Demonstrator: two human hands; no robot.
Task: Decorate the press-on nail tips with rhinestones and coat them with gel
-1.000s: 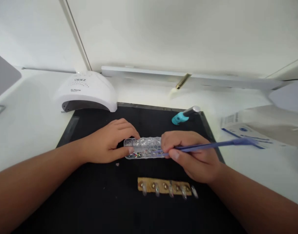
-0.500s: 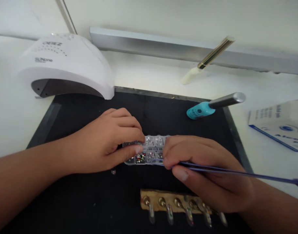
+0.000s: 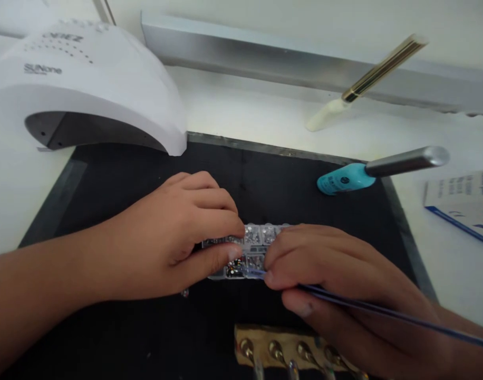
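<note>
Head view: mid-frame, the clear compartment case [image 3: 254, 248] runs lengthwise left to right; my left hand [image 3: 176, 237] pinches its left end, my right hand [image 3: 340, 279] grips purple tweezers [image 3: 384, 312], their tips pointing left at the mixed-stone cell [image 3: 235, 269], which lies nearer my left hand.
</note>
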